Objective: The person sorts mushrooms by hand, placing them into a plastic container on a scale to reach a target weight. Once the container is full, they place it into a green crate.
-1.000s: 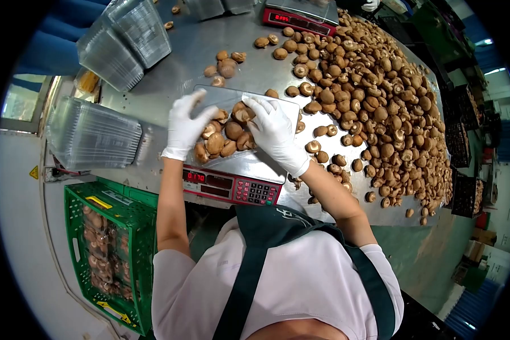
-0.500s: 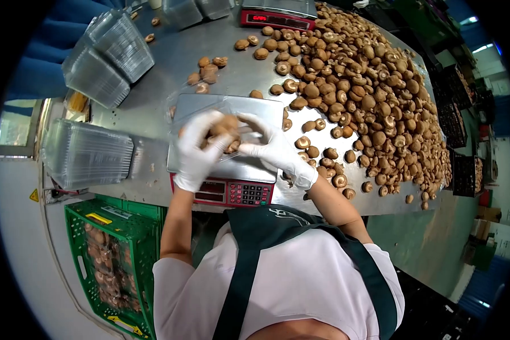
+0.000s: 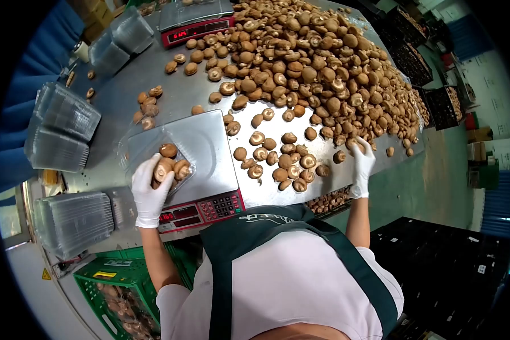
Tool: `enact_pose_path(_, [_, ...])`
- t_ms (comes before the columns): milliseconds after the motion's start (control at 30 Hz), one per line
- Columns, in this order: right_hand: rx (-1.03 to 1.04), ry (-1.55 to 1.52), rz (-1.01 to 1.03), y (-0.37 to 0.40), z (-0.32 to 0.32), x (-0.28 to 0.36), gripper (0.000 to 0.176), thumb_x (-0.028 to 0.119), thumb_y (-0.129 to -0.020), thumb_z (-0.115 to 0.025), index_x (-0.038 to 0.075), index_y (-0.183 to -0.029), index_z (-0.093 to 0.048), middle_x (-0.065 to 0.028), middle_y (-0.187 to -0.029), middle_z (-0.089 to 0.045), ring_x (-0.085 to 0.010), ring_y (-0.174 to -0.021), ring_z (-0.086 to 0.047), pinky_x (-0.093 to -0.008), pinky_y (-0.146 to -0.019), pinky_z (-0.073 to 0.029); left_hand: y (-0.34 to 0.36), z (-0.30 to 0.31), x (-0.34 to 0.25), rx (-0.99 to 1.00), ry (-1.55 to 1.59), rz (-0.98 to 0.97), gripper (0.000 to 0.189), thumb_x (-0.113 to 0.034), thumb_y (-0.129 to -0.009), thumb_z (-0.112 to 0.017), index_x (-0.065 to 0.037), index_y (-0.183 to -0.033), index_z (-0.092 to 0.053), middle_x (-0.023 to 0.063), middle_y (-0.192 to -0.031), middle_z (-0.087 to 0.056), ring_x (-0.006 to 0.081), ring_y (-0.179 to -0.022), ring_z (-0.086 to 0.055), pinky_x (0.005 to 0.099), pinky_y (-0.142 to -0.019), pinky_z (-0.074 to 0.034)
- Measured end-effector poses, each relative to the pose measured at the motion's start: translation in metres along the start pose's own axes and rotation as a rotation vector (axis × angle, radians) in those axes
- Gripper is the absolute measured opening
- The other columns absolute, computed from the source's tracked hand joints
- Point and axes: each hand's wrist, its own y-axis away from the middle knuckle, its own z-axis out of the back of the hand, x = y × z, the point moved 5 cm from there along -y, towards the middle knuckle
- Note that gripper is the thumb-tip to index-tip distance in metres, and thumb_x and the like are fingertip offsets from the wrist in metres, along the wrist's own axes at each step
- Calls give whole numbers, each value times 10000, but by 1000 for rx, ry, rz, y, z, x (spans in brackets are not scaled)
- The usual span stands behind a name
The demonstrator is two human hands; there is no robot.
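Note:
My left hand (image 3: 149,192), in a white glove, grips the near end of a clear plastic tray (image 3: 147,152) holding a few brown mushrooms (image 3: 169,164). The tray sits tilted over the left edge of the scale's steel plate (image 3: 207,144). My right hand (image 3: 361,165), also gloved, is stretched far right to the table's near edge. Its fingertips rest on a mushroom (image 3: 355,145) at the edge of the big mushroom pile (image 3: 306,62). I cannot tell whether the fingers have closed on it.
The scale's red front with keypad (image 3: 204,208) faces me. Loose mushrooms (image 3: 277,164) lie beside it. Stacks of clear trays (image 3: 62,127) stand at the left, and a second scale (image 3: 195,22) at the far side. A green crate (image 3: 122,300) sits below left, black crates (image 3: 422,68) far right.
Both hands were on the tray over the scale. The right hand has let go and swung out to the right; the left has carried the tray to the plate's left edge.

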Motion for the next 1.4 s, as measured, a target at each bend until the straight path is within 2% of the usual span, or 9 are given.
enact_pose_path(167, [-264,665,-99,-6,120,-101,354,262,-738,-663,48,-1019,-643,-135,-1022,-649,-288,-926,-623,-351,-841,-469,-18,-6,36,-9,375,260,354,-187,-883,-536,-61,-1213,-559,156,-1217,-556,294,-1090,-542,353,-949,-397])
enact_pose_path(233, [-136,941,-186,-3,129,-121,405,307,-727,-665,54,-1043,-639,-156,-1146,-595,-303,-993,-597,-381,-864,-463,-16,-20,45,101,-304,84,406,-293,-896,-514,-103,-1254,-529,139,-1253,-536,306,-1182,-476,411,-1017,-320])
enact_pose_path(333, [-173,993,-10,-8,109,-122,397,287,-755,-663,56,-1077,-632,-178,-1165,-584,-279,-1010,-602,-367,-851,-470,-12,-23,46,110,-255,134,417,-341,-850,-577,-131,-1210,-553,107,-1280,-518,301,-1219,-435,471,-1029,-270])
enact_pose_path(433, [38,526,-106,-12,26,-68,363,249,-795,-667,53,-1098,-628,-115,-1016,-658,-170,-932,-617,-280,-818,-467,-12,-25,42,53,-147,68,306,-208,-769,-654,-107,-1054,-607,103,-1219,-539,278,-1202,-446,431,-1008,-303])
enact_pose_path(667, [536,249,424,-3,-222,63,324,231,-779,-666,125,-1082,-623,-120,-966,-646,-292,-845,-625,-367,-736,-494,-20,-26,29,16,-347,161,343,-378,-719,-695,-56,-838,-678,144,-1144,-533,307,-1091,-479,427,-897,-376])
enact_pose_path(767, [542,622,848,7,-294,108,421,160,-784,-606,103,-1192,-517,-105,-1137,-589,-283,-992,-572,-386,-778,-503,-26,-31,27,214,-625,283,467,-486,-704,-674,-37,-831,-685,140,-1161,-531,285,-1134,-452,468,-883,-367])
enact_pose_path(967, [672,1040,950,-7,-369,78,224,-3,-751,-499,25,-962,-569,-135,-909,-631,-311,-873,-583,-406,-687,-510,-29,-32,29,271,-683,291,441,-454,-660,-708,-57,-852,-681,127,-1270,-495,282,-1177,-433,523,-932,-342])
enact_pose_path(1233, [997,288,254,28,-317,147,456,321,-758,-694,57,-1122,-615,-136,-1072,-643,-196,-919,-640,-295,-811,-502,-15,-4,28,45,-148,215,489,-259,-619,-776,-79,-1043,-610,108,-1299,-454,291,-1255,-369,519,-1018,-255])
enact_pose_path(1400, [1271,-171,371,126,-314,199,529,363,-760,-660,85,-1198,-560,-172,-1065,-610,-270,-948,-623,-357,-800,-514,-10,-1,33,-70,169,244,467,-88,-663,-748,-41,-1090,-564,145,-1281,-478,318,-1145,-495,366,-961,-411])
